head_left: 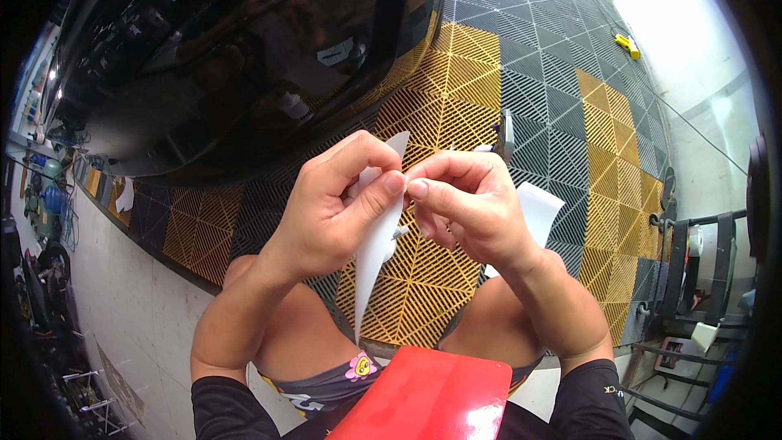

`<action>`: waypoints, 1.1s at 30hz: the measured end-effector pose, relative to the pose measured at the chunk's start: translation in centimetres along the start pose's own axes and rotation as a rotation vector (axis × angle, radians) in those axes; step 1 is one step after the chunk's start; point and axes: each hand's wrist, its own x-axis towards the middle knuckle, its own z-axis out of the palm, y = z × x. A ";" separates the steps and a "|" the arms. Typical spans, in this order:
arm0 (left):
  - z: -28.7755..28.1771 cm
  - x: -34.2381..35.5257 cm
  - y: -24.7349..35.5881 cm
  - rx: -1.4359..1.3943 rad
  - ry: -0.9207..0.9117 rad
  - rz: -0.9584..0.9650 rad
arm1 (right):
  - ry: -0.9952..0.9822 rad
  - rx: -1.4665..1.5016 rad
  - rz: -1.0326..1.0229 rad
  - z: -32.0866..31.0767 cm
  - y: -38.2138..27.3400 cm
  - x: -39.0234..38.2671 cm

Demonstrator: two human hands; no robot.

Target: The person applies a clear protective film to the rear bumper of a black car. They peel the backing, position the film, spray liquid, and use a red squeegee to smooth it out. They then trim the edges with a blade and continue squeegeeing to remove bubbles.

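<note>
Two hands [334,200] [476,204] clamped on white sheet [375,257]; yellow-and-grey ribbed tile floor [452,90], glossy black bodywork [228,57] ahead.

From where I stand, the white sheet [373,257] looks like paper or thin film, smooth with a soft sheen; I can't tell which. The big black panel [244,41] is glossy, almost mirror-like. Ribbed, plastic-looking floor tiles [460,90] feel rough to the eye. That red piece [428,399] shines, smooth as hard plastic. The black sleeves [582,395] and printed shorts [326,387] are matt cloth, and the pale wall [717,73] looks smooth.
</note>
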 end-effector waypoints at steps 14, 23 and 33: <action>-0.3 0.2 -0.7 -0.001 -0.029 0.039 | -0.014 -0.046 0.034 -0.4 -0.1 0.0; 0.6 0.4 1.0 -0.067 0.183 -0.117 | 0.149 0.239 -0.020 -0.3 1.1 1.1; 1.2 1.1 -0.4 0.023 0.163 -0.221 | 0.208 -0.020 -0.047 -0.6 2.9 2.8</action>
